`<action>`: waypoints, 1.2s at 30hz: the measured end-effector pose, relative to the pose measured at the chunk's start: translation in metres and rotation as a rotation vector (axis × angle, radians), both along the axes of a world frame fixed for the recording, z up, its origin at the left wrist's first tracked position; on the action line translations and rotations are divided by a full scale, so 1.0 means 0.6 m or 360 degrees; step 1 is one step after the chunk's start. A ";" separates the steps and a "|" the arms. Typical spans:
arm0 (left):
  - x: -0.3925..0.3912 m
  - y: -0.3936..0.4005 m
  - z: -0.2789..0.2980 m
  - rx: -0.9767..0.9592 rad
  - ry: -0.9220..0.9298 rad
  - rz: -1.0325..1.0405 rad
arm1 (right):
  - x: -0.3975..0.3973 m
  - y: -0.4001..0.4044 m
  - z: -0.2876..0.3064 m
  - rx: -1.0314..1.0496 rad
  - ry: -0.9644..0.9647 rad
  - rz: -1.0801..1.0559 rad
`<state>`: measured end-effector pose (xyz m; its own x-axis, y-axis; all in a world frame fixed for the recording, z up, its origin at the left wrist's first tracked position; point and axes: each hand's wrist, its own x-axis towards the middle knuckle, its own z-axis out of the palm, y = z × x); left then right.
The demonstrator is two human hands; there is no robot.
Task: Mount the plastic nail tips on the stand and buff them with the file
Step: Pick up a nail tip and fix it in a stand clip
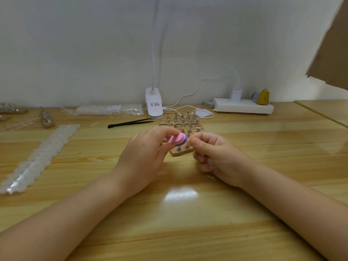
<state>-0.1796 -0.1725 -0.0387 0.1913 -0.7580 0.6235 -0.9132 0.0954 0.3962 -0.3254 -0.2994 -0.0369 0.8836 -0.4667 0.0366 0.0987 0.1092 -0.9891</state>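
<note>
Left hand (pixel 143 157) with its grip pinched on a pink and purple file (pixel 178 139), right hand (pixel 216 157) just beside, grip curled tight, contents too small to tell, stand (pixel 181 122) on the worktop (pixel 188 213) just beyond both grips

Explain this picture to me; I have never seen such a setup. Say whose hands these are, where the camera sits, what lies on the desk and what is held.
One picture, from a camera worn on a person's head, looking down at their bare hands. The left hand pinches a small pink and purple file. The right hand is curled at the file's end; what it holds is hidden. Behind them stand wooden stands with metal pegs. On the wooden desk lie black tweezers, strips of nail tips, a clip lamp and a power strip.
</note>
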 end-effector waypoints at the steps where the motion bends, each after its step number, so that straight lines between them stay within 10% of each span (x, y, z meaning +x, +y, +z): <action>1: 0.000 -0.001 -0.001 -0.0033 0.0076 -0.0024 | 0.000 0.000 0.001 0.0014 -0.0010 -0.0009; 9: -0.008 -0.004 -0.002 -0.0094 0.0338 -0.0034 | 0.002 0.000 -0.001 0.0085 -0.0029 -0.0026; 22: -0.024 -0.002 0.002 -0.0403 -0.0229 -0.0195 | 0.000 0.003 0.000 -0.0009 -0.0008 0.0067; 36: -0.001 -0.001 -0.005 -0.0050 -0.0107 -0.0106 | -0.001 0.000 -0.001 0.0029 -0.0028 0.0088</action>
<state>-0.1801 -0.1733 -0.0416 0.0981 -0.7473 0.6572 -0.9288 0.1683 0.3300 -0.3259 -0.2997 -0.0373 0.9073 -0.4182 0.0440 0.1091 0.1332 -0.9851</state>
